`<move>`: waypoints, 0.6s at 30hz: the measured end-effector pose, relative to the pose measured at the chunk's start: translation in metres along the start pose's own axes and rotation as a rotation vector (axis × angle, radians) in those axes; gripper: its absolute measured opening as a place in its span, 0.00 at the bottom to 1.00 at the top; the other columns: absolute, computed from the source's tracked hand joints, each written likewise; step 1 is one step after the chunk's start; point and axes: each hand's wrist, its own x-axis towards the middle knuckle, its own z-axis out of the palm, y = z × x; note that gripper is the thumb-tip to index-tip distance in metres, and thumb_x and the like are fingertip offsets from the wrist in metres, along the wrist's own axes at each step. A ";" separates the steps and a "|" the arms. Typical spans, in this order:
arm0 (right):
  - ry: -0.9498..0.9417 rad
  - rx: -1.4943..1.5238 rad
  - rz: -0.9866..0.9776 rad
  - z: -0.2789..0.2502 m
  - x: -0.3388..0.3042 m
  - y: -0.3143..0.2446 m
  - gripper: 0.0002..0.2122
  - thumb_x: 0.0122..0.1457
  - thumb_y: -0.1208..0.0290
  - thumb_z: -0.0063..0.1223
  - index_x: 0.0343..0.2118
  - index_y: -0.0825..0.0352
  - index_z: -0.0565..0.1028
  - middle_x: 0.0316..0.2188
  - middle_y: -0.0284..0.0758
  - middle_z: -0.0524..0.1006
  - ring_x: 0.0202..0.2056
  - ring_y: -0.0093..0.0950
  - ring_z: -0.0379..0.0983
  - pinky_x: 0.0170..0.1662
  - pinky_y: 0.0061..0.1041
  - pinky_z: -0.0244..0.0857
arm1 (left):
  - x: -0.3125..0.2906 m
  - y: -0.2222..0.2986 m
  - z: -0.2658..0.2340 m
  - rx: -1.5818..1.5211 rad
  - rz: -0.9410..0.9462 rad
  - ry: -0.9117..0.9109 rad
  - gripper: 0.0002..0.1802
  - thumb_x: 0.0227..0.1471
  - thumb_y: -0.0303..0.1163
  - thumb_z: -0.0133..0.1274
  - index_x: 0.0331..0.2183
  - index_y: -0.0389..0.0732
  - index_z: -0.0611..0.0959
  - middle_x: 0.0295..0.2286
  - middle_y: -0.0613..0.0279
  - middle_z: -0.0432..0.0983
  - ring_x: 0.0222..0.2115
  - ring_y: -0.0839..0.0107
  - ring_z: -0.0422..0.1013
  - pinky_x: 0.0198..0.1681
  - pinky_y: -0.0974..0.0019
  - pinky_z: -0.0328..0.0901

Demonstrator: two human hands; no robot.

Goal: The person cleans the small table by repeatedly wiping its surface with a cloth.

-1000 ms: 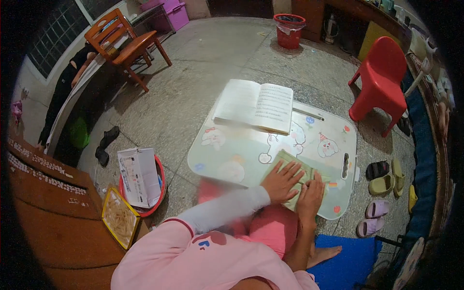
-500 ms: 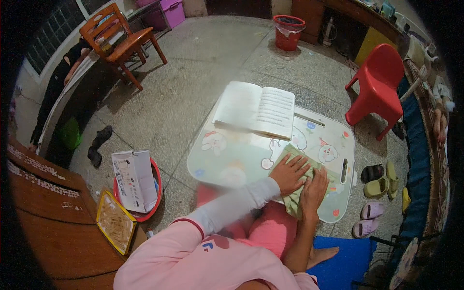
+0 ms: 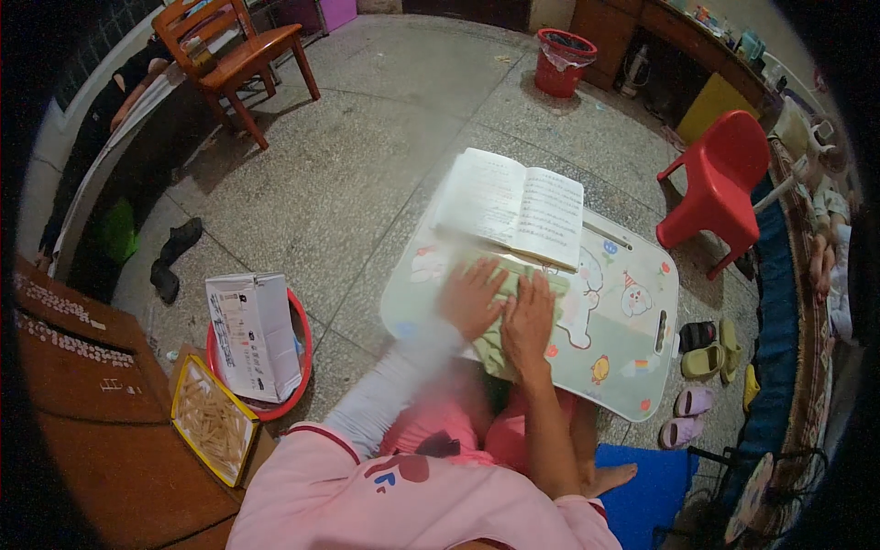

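A green cloth (image 3: 495, 353) lies bunched on a low pale tabletop (image 3: 628, 339) printed with cartoon animals. My left hand (image 3: 472, 298) is spread flat over the cloth's left part, a little blurred. Beside it, my right hand (image 3: 529, 325) rests on the cloth with its fingers stretched out flat. Part of the cloth is hidden under both hands, and its near end hangs toward the table's front edge. Just beyond my fingertips an open book (image 3: 550, 220) with lines of writing lies at the table's far side.
Left of me a red tub (image 3: 301, 353) holds a white box (image 3: 249, 339), near a yellow-framed tray (image 3: 213, 422) of pale sticks. A red plastic chair (image 3: 720, 183), several slippers (image 3: 704, 362) and a blue mat (image 3: 632, 495) are at the right. Farther off stand a wooden chair (image 3: 243, 69) and a red bin (image 3: 561, 73).
Both hands and the green cloth have moved left across the tabletop, from its right side to just below the book. My view has also shifted slightly.
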 end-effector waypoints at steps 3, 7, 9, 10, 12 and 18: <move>-0.111 0.083 0.053 0.014 0.015 -0.035 0.17 0.54 0.71 0.41 0.46 0.72 0.63 0.51 0.49 0.59 0.54 0.45 0.52 0.57 0.43 0.42 | -0.017 -0.027 -0.011 0.066 -0.018 0.184 0.25 0.47 0.44 0.43 0.45 0.41 0.71 0.50 0.56 0.61 0.52 0.59 0.54 0.57 0.53 0.43; -0.160 0.271 0.066 0.024 0.019 -0.062 0.17 0.52 0.72 0.43 0.45 0.72 0.63 0.51 0.50 0.59 0.54 0.46 0.52 0.57 0.42 0.43 | -0.031 -0.042 -0.038 0.079 -0.195 -0.013 0.31 0.49 0.48 0.41 0.53 0.44 0.62 0.53 0.55 0.54 0.55 0.58 0.49 0.57 0.51 0.40; -0.203 0.325 0.064 0.023 0.021 -0.071 0.18 0.51 0.72 0.44 0.45 0.72 0.63 0.51 0.51 0.59 0.54 0.47 0.52 0.57 0.42 0.43 | -0.039 -0.041 -0.050 0.093 -0.213 -0.035 0.32 0.50 0.47 0.41 0.54 0.44 0.60 0.54 0.55 0.52 0.55 0.58 0.48 0.57 0.51 0.39; -0.212 0.294 0.028 0.021 0.020 -0.075 0.18 0.51 0.72 0.44 0.45 0.72 0.63 0.51 0.51 0.59 0.54 0.47 0.52 0.57 0.42 0.43 | -0.045 -0.042 -0.052 0.111 -0.216 -0.032 0.31 0.50 0.46 0.41 0.53 0.44 0.60 0.54 0.55 0.52 0.55 0.58 0.48 0.58 0.51 0.39; -0.215 0.267 -0.011 0.020 0.015 -0.078 0.18 0.51 0.72 0.44 0.45 0.72 0.63 0.51 0.51 0.59 0.54 0.47 0.52 0.57 0.43 0.43 | -0.054 -0.041 -0.053 0.136 -0.218 -0.025 0.30 0.50 0.46 0.41 0.53 0.45 0.61 0.54 0.55 0.51 0.55 0.58 0.48 0.58 0.51 0.39; -0.117 0.222 -0.053 0.016 -0.004 -0.076 0.14 0.50 0.71 0.45 0.39 0.71 0.65 0.51 0.50 0.58 0.55 0.45 0.51 0.57 0.43 0.43 | -0.071 -0.028 -0.049 0.268 -0.216 0.001 0.29 0.50 0.44 0.41 0.53 0.45 0.62 0.54 0.54 0.52 0.55 0.58 0.48 0.57 0.51 0.40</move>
